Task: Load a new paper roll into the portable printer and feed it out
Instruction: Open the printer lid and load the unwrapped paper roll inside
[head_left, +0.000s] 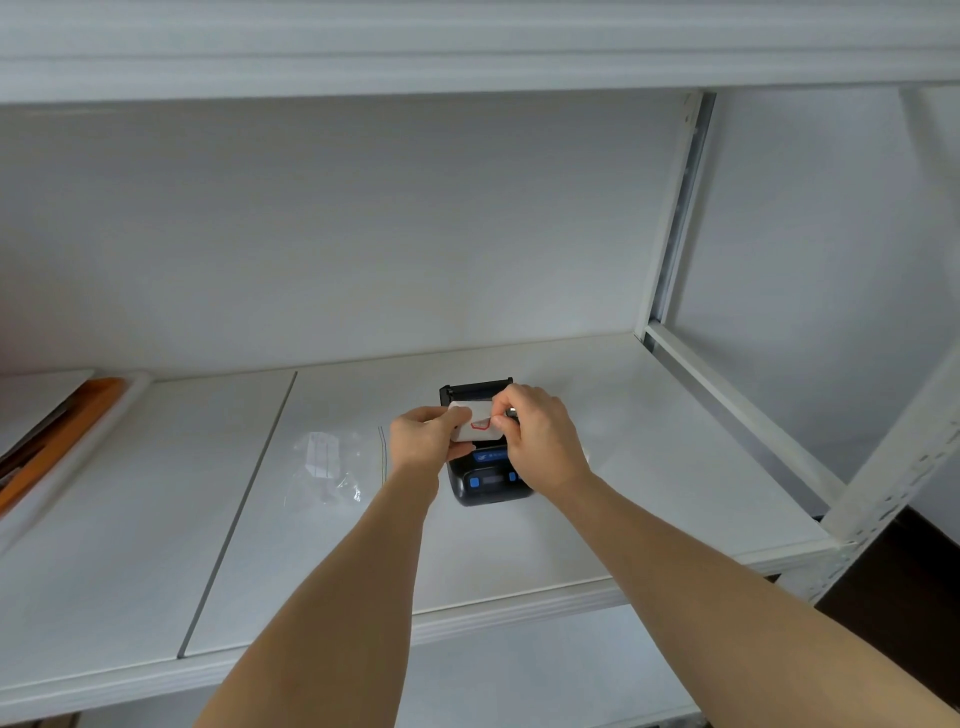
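Both hands, left hand (423, 434) and right hand (535, 434), grasp the white paper roll (475, 427) (red mark showing) just above the open black printer (485, 480) on the shelf (623, 467).

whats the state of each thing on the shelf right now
black portable printer with blue buttons: lying flat, lid open
white paper roll with red mark: held above printer by both hands
left hand: gripping roll
right hand: pinching roll
clear plastic bag: lying crumpled, left of printer

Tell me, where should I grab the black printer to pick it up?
Grip the printer by its two long sides near the rounded front end, coming down from above. The hands and paper roll cover the back, where its lid stands open, so the lower body is the free part.
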